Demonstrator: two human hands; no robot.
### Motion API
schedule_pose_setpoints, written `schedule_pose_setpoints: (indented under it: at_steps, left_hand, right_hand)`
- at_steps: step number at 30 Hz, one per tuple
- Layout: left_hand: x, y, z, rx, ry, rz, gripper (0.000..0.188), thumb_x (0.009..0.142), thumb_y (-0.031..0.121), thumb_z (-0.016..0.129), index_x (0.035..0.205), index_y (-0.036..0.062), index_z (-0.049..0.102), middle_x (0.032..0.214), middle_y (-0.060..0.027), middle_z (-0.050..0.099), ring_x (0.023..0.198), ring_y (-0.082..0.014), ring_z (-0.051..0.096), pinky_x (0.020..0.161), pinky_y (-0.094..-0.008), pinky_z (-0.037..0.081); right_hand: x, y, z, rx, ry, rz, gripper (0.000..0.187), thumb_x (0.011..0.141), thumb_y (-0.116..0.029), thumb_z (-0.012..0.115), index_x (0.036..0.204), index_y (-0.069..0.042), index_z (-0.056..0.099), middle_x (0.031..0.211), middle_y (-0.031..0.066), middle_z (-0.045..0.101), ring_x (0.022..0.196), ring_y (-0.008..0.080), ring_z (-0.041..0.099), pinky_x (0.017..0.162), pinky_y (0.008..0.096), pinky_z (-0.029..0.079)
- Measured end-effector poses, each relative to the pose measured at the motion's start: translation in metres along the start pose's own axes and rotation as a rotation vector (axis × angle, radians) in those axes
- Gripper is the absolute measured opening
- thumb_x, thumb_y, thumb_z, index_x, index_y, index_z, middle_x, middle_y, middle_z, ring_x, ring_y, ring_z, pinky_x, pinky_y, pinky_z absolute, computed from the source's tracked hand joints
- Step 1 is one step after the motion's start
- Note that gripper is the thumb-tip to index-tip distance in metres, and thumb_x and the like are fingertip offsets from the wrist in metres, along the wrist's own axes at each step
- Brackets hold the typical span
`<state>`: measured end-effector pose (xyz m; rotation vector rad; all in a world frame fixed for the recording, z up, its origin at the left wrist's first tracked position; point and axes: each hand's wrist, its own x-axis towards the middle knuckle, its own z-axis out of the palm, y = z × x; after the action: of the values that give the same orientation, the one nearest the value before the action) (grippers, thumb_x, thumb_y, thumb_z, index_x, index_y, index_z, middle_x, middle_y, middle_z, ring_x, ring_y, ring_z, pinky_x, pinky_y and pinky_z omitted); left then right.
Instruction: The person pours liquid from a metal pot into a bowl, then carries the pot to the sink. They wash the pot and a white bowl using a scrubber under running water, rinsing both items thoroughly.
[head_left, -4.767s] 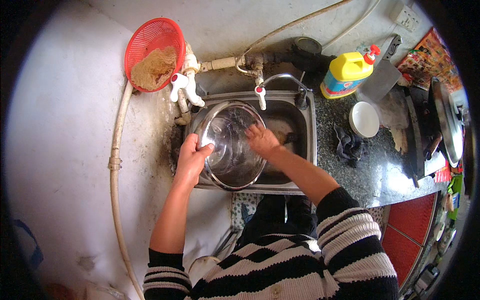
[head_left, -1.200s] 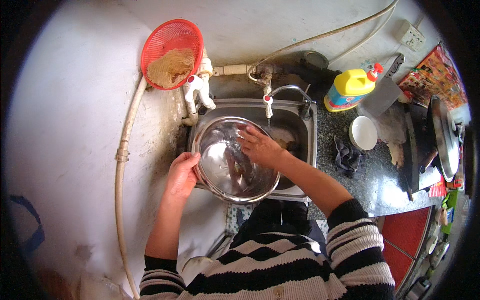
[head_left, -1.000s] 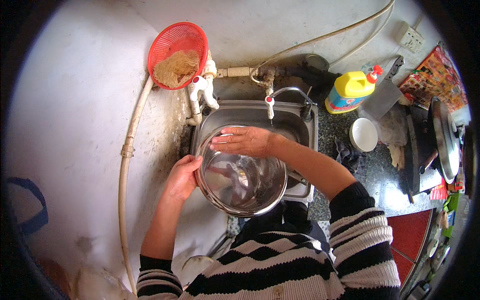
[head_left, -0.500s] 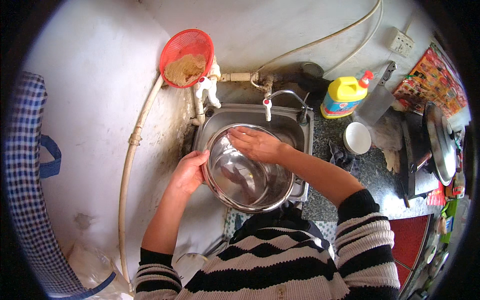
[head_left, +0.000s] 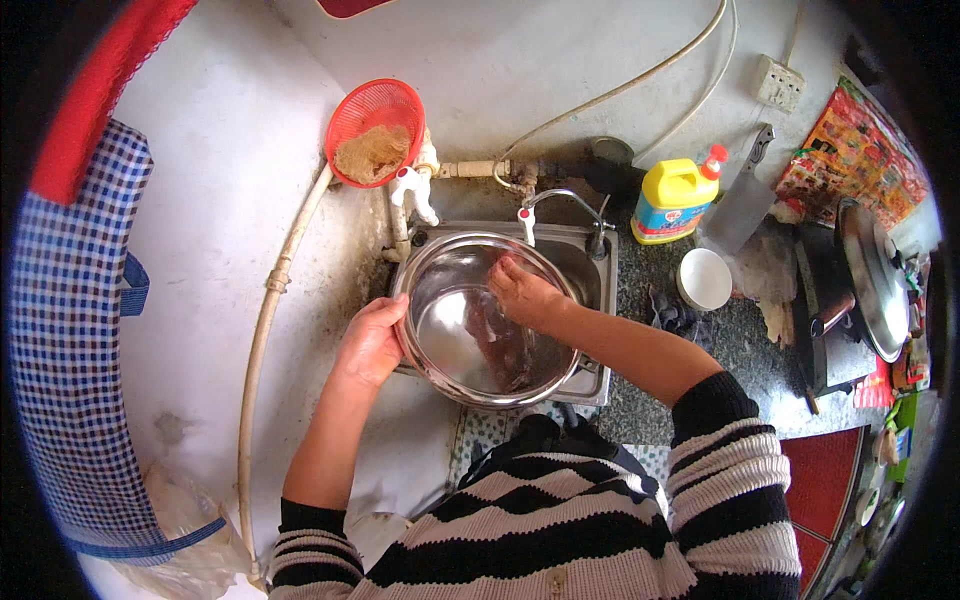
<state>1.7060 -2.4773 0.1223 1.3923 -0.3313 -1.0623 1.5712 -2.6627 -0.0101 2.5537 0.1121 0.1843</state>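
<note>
Bowl [head_left: 470, 330] shifted left; right fingers [head_left: 505, 275] inside it

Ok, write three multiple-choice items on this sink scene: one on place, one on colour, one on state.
1. Where is the steel bowl?
A. over the sink
B. on the floor
C. on the stove

2. What colour is the strainer by the taps?
A. blue
B. red
C. white

3. How is the left hand?
A. hanging free
B. inside the bowl
C. gripping the bowl's rim

Answers: 1 A, the bowl covers the basin; 2 B, its mesh is red; 3 C, its fingers wrap the rim, while the right hand is inside.
</note>
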Motion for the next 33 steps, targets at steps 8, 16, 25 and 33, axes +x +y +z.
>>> schedule_pose_setpoints:
  at_steps: [8,16,25,33]
  left_hand:
    - [-0.001,0.001,-0.004,-0.011,-0.025,0.016,0.011,0.088,0.014,0.055,0.083,0.0039,0.053,0.084,-0.0079,0.060,0.076,-0.0169,0.059,0.071,-0.0320,0.050]
    - [-0.014,0.009,0.016,-0.003,0.017,-0.035,0.011,0.087,0.014,0.055,0.083,0.0041,0.055,0.085,-0.0084,0.061,0.074,-0.0169,0.060,0.070,-0.0323,0.051]
    - [-0.010,0.004,0.009,-0.048,0.103,0.007,0.014,0.088,0.014,0.055,0.081,0.0028,0.052,0.081,-0.0074,0.059,0.072,-0.0153,0.057,0.069,-0.0297,0.049]
    - [-0.013,-0.024,0.029,0.106,0.204,0.156,0.015,0.086,0.017,0.059,0.081,0.0068,0.048,0.074,0.0001,0.052,0.063,-0.0086,0.047,0.057,-0.0235,0.040]
  right_hand:
    - [0.008,0.012,-0.032,0.062,0.063,0.007,0.054,0.075,-0.025,0.048,0.118,0.007,0.048,0.131,0.0155,0.038,0.127,0.0299,0.030,0.109,0.0407,0.017]
    - [0.005,0.016,-0.027,0.074,0.173,-0.056,0.052,0.072,-0.027,0.050,0.116,0.001,0.054,0.128,0.0174,0.042,0.124,0.0301,0.035,0.108,0.0397,0.022]
    - [-0.003,0.008,-0.018,0.255,-0.240,-0.070,0.037,0.075,-0.020,0.051,0.106,-0.002,0.061,0.122,0.0187,0.046,0.121,0.0361,0.035,0.098,0.0474,0.028]
    - [0.005,-0.078,-0.035,1.781,-0.433,0.423,0.054,0.087,-0.048,0.042,0.108,-0.001,0.058,0.103,0.0182,0.059,0.102,0.0315,0.053,0.091,0.0378,0.038]
